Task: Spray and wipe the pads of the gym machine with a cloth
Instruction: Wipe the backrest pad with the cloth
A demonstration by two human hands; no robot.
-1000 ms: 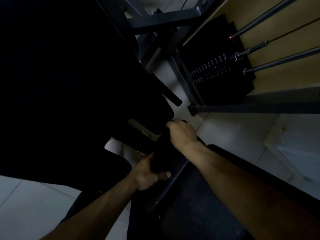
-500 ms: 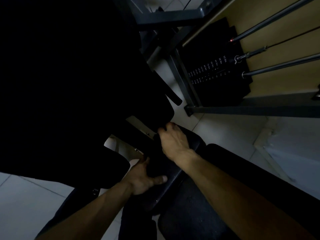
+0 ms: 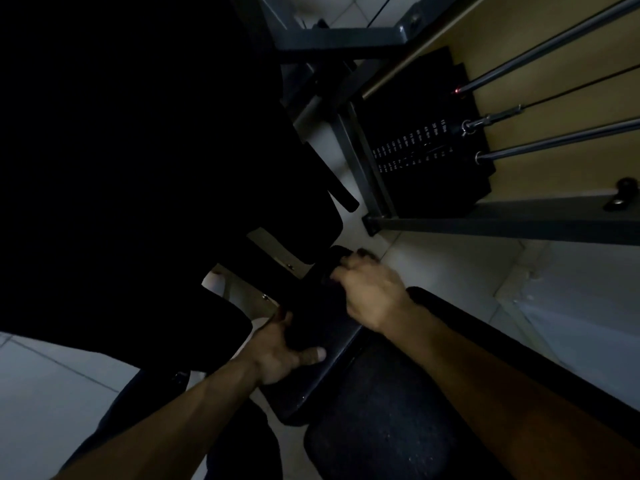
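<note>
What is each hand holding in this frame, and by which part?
Left hand grips the dark pad at its near end. Right hand curls over the far end; what it holds is too dark to tell.

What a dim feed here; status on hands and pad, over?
Left hand grips near end of narrow pad. Right hand curled at its far end, hold unclear. No obstruction seen.

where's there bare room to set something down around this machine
Two bare floor patches: the pale tiles at lower left, below the big dark pad, and the tiles between the grey frame bar and the long pad. The middle is crowded: the left hand and right hand are both on the narrow pad.
</note>
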